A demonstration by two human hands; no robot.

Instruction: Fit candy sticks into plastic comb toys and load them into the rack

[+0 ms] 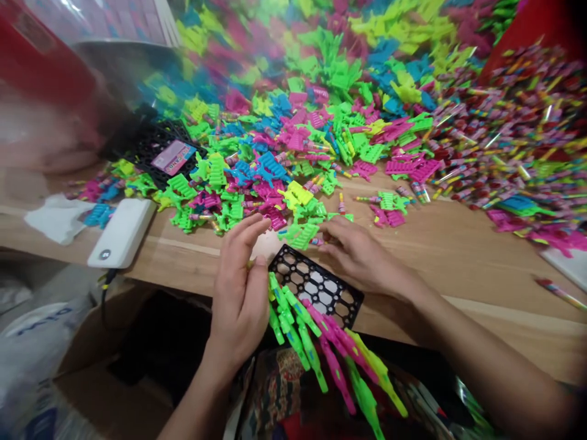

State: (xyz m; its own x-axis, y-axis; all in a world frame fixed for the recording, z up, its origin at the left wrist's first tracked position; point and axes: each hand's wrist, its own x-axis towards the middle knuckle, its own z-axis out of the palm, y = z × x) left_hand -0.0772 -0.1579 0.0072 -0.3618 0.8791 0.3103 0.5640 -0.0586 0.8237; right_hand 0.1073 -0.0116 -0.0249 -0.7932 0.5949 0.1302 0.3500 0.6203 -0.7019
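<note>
A black grid tray lies tilted at the table's front edge. Long green, pink and yellow plastic pieces stand in rows in it and lean toward me. My left hand is beside the tray's left end, its fingers curved; whether it grips anything there is hidden. At the tray's far right side is my right hand, its thumb and fingers close to a light green piece and a small candy tube. Whether its fingertips hold the tube is too small to tell.
A big heap of coloured plastic pieces spreads across the table. Wrapped candy tubes pile up at right. At left are a white power bank with a cable, a white tissue and black grid trays with a label.
</note>
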